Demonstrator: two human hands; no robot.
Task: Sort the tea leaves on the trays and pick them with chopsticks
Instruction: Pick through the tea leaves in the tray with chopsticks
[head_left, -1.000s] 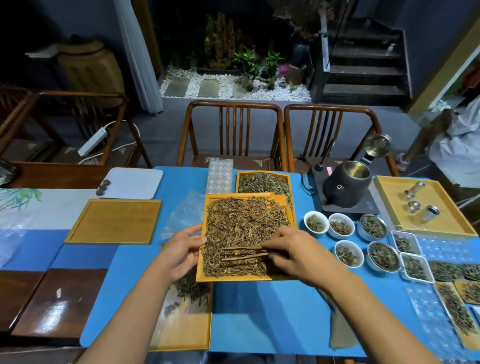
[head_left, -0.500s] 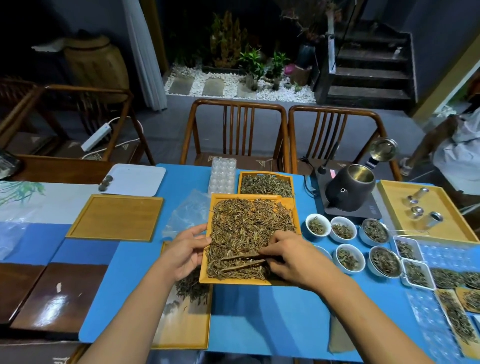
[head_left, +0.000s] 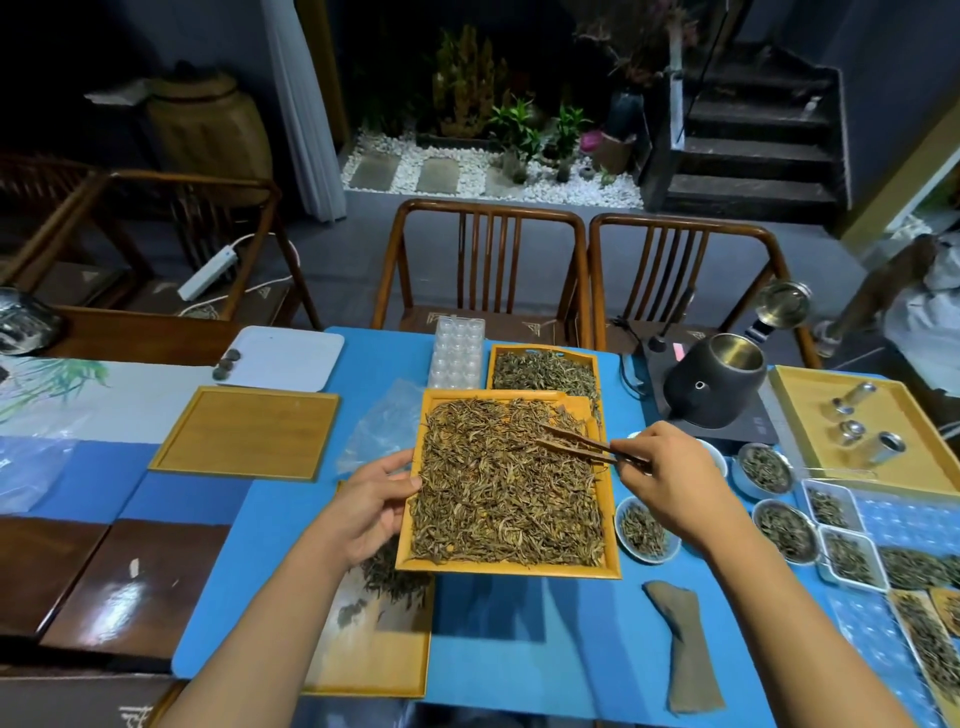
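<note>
Both forearms are showing bare from the bottom edge of the frame up to the wrists: no sleeves, cuffs, or gloves coming into view. The left hand (head_left: 363, 506) is wearing nothing visible: no ring, watch, or band. The right hand (head_left: 670, 486) is looking the same, with bare fingers, short nails, and a plain wrist, and no markings are showing on either arm.

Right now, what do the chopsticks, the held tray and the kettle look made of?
Chopsticks: probably wood or bamboo, dark brown and matte. Held tray: looks like bamboo or wood, yellow-orange with faint grain. Kettle: dark matte body, perhaps ceramic or coated metal, with a shiny metal lining inside.
</note>
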